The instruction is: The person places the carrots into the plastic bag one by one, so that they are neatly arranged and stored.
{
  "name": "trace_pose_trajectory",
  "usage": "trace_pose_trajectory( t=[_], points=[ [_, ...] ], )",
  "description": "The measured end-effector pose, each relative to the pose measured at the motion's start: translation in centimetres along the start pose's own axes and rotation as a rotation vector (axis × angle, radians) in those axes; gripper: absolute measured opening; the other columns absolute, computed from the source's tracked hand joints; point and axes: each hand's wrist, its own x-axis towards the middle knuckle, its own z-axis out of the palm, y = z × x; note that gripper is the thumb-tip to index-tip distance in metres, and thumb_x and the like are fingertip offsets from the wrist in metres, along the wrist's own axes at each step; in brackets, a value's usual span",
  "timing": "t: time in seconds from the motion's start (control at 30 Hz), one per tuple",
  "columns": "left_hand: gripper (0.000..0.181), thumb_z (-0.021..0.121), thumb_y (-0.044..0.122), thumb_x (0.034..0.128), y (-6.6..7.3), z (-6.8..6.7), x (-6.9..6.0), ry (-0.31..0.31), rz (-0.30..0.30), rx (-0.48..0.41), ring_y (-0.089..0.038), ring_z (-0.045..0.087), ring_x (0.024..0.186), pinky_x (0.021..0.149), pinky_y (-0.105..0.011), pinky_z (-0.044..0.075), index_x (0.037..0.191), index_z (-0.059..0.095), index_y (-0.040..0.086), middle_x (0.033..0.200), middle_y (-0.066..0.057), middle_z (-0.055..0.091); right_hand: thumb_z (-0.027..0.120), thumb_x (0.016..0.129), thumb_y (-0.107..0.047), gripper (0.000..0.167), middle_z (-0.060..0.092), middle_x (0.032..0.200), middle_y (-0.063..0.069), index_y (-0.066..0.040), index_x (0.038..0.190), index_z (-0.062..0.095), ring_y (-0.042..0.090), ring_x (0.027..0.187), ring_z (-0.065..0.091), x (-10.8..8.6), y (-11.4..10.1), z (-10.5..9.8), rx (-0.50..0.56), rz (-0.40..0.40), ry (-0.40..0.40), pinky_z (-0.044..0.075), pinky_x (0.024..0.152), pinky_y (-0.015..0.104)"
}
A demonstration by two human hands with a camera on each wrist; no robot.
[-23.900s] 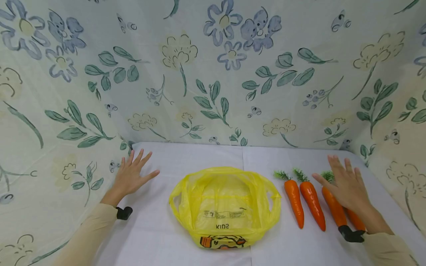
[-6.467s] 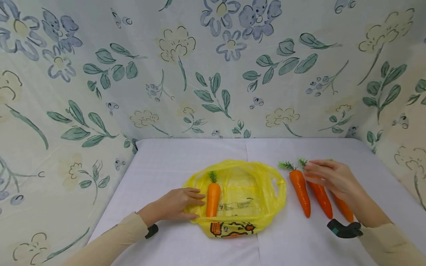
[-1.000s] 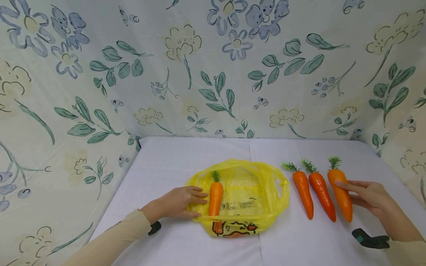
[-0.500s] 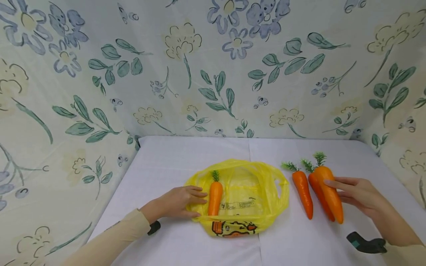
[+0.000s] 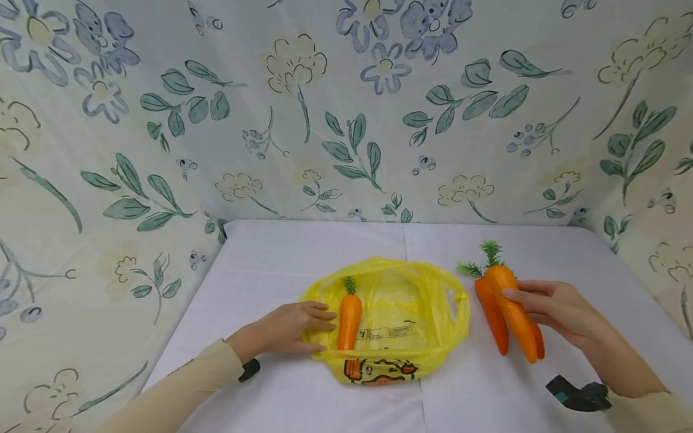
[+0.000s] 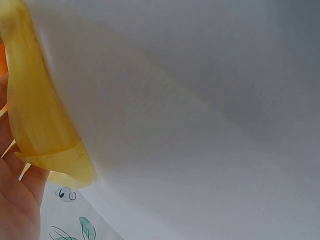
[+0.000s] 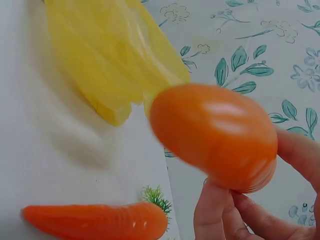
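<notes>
My right hand (image 5: 563,310) pinches an orange carrot (image 5: 511,310) with a green leafy top and holds it above the table. In the right wrist view this carrot (image 7: 215,132) looms large, thumb and fingers round its side. Beneath it on the table lie a redder carrot (image 5: 489,310) and another carrot (image 5: 539,343) that is mostly hidden. A yellow plastic bag (image 5: 433,361) lies with its mouth spread, one carrot (image 5: 349,319) inside. My left hand (image 5: 284,328) grips the bag's left edge; the left wrist view shows its fingers (image 6: 32,185) at the yellow film.
White cloth (image 5: 303,240) covers the table. Floral curtains (image 5: 346,120) stand behind the table and at both sides. The bag's right handle loop (image 5: 460,316) reaches toward the loose carrots.
Over the last second my right hand has lifted the rightmost carrot and carried it left, over the other two. The left hand has stayed at the bag. Earlier, the bag held no carrot.
</notes>
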Motion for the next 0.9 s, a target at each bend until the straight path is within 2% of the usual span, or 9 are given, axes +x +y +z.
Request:
trace_pose_trajectory(
  t=[0.13,0.3,0.6,0.8,0.9],
  points=[
    [0.05,0.063,0.05,0.0952,0.1,-0.1,-0.1,0.0,0.003,-0.002,-0.021,0.045,0.137,0.11,-0.043,0.04,0.136,0.065,0.02,0.144,0.004,0.055,0.062,0.099,-0.04,0.085,0.04,0.141,0.037,0.02,0.145,0.026,0.014,0.095,0.063,0.0,-0.9,1.1,0.023,-0.029,0.001,0.058,0.083,0.03],
    [0.05,0.063,0.05,0.0952,0.0,-0.1,0.0,-0.004,0.003,-0.001,-0.02,0.045,0.137,0.11,-0.043,0.041,0.136,0.064,0.02,0.144,0.004,0.055,0.065,0.097,-0.035,0.08,0.053,0.131,0.027,0.02,0.144,0.029,0.018,0.094,0.066,-0.1,-2.1,2.2,0.059,-0.062,-0.031,0.058,0.083,0.033],
    [0.05,0.062,0.05,0.0953,-0.3,0.2,-0.1,0.015,0.008,-0.002,-0.021,0.047,0.136,0.108,-0.044,0.043,0.135,0.065,0.021,0.143,0.005,0.055,0.069,0.095,-0.032,0.076,0.061,0.124,0.021,0.017,0.142,0.036,0.021,0.093,0.065,-0.2,-4.3,4.5,0.054,-0.104,-0.061,0.059,0.082,0.034],
    [0.05,0.064,0.049,0.0948,-0.2,0.1,-0.1,0.009,0.001,-0.018,-0.02,0.046,0.136,0.108,-0.043,0.042,0.136,0.065,0.021,0.143,0.005,0.055,0.069,0.095,-0.026,0.071,0.063,0.121,0.021,0.019,0.14,0.038,0.025,0.094,0.067,-0.2,-5.1,6.0,0.101,-0.169,-0.119,0.059,0.08,0.039],
    [0.05,0.064,0.048,0.0947,-0.1,0.0,0.0,0.002,-0.002,-0.016,-0.02,0.045,0.137,0.109,-0.043,0.042,0.136,0.065,0.02,0.144,0.005,0.055,0.071,0.094,-0.026,0.072,0.065,0.119,0.02,0.019,0.14,0.038,0.026,0.094,0.068,-0.2,-5.4,6.6,0.123,-0.172,-0.137,0.06,0.079,0.039]
  ],
)
